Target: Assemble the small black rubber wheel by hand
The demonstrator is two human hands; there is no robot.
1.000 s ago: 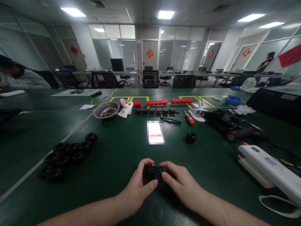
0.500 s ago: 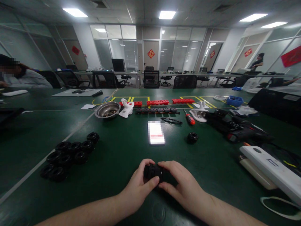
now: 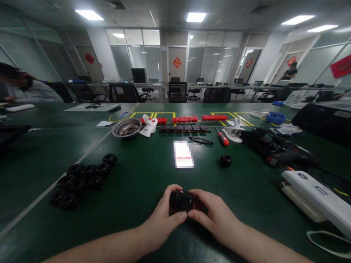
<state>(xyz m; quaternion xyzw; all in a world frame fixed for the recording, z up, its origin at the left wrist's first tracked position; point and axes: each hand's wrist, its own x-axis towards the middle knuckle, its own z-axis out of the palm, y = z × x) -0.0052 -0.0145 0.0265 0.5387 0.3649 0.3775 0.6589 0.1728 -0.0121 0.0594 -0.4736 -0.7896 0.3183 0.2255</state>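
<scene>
Between my two hands, just above the green tabletop, is a black cylindrical fitting [image 3: 181,201] with a ribbed middle, lying sideways. My left hand [image 3: 163,213] grips its left end with the thumb in front and the fingers behind. The fingertips and thumb of my right hand [image 3: 212,211] close on its right end. A similar black round part [image 3: 226,160] stands alone to the right, beyond my right hand. Several more black round parts [image 3: 78,184] sit grouped on the left side of the table.
Ahead lie a bright blurred phone-like screen [image 3: 183,154], pliers-like black tool [image 3: 201,140], red screwdriver [image 3: 223,138], metal bowl [image 3: 126,128], black strip [image 3: 183,129] and red trays [image 3: 185,119]. A white device [image 3: 318,193] lies right. A person [image 3: 33,86] sits far left.
More of the black fitting shows now, as the right hand's fingers have shifted right along it. The left hand keeps its grip. The view has moved slightly.
</scene>
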